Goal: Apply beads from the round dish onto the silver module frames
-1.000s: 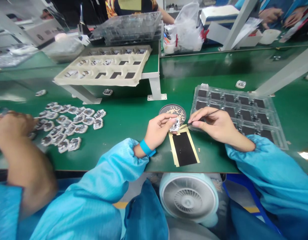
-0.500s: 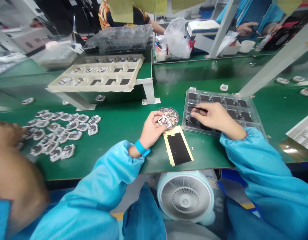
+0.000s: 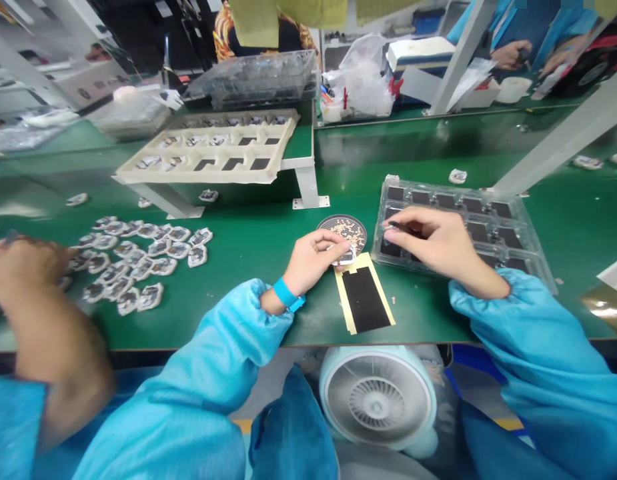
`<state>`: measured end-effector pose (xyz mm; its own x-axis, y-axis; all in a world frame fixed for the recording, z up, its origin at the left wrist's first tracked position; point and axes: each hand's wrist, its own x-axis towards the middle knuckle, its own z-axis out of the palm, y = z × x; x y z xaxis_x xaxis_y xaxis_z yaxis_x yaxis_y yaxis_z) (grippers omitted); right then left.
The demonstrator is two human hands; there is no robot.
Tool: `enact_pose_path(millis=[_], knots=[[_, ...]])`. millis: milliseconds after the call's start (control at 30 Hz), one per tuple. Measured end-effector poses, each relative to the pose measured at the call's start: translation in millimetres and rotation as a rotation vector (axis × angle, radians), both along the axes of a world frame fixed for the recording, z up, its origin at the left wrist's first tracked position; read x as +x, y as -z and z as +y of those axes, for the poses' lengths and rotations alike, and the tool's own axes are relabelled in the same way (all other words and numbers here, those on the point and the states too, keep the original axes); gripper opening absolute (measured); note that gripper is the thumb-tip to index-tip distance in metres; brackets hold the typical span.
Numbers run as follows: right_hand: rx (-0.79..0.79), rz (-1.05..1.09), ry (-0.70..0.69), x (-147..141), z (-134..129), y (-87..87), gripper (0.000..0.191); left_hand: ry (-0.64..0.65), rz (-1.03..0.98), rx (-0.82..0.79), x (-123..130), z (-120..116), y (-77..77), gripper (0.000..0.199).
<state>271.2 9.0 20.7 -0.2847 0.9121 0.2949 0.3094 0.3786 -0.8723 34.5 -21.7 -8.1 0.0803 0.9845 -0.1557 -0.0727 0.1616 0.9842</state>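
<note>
My left hand is closed, pinching a small white-edged electronic part above a yellow-backed sheet with a black face. Just behind that hand lies a round dish of tiny tan and dark pieces. My right hand is closed around slim dark tweezers, mostly hidden by the fingers. It hovers over the near left part of a clear plastic tray whose compartments hold black pieces. Whether the tweezers' tips grip anything is too small to tell.
Several white-edged parts lie grouped at left, beside a co-worker's hand. A cream tray rests on a raised stand with a metal leg. A slanting white post rises at right. A fan sits below the table edge.
My left hand has turned the part, which now shows more edge-on. My right hand has pulled the tweezers' tips in closer to the fingers. The whole view has shifted slightly.
</note>
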Motion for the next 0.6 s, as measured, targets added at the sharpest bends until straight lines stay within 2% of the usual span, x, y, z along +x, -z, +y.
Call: enact_pose_path(millis=[100, 300, 400, 467, 600], knots=[[-0.024, 0.025, -0.12, -11, -9, 1.8, 0.024, -0.019, -0.033, -0.007, 3, -1, 0.8, 0.035], [-0.364, 0.124, -0.182, -18, -13, 10.5, 0.036, -0.083, -0.065, 0.013, 5, -3, 4.2, 0.032], [-0.445, 0.107, -0.243, -20, -13, 11.1, 0.036, -0.063, -0.068, 0.044, 3, -4, 9.5, 0.033], [-0.46, 0.101, -0.247, -22, -14, 11.0, 0.037, -0.002, -0.097, 0.088, 2, -5, 11.5, 0.034], [-0.452, 0.083, -0.157, -25, -13, 12.6, 0.042, 0.065, -0.129, 0.197, 3, -9, 8.3, 0.035]])
